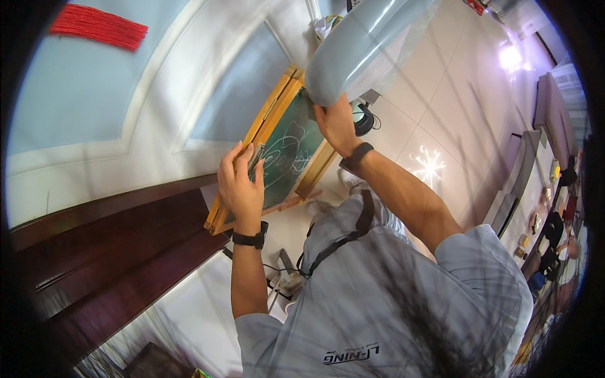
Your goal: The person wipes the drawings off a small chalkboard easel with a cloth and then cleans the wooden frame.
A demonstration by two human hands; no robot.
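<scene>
A green chalkboard easel (pixel 288 146) with a double wooden frame leans at a slant before me, white chalk drawings on its face. My left hand (pixel 242 189) grips the left side of that frame, fingers over its edge. A small dark metallic piece (pixel 256 158) shows by those fingertips; I cannot tell whether it belongs to the frame. My right hand (pixel 338 125) is at the board's upper right corner, below the rounded end of a glossy blue-grey object (pixel 340 66). Its fingertips are partly hidden, so what it grips is unclear.
A white and light-blue panelled surface (pixel 160 80) stands to the left, with red tassel strands (pixel 99 26). Below it runs a dark wooden ledge (pixel 118 227). Tiled floor (pixel 425 113) lies to the right, with a black round item (pixel 365 120). A cluttered table (pixel 529 203) stands far right.
</scene>
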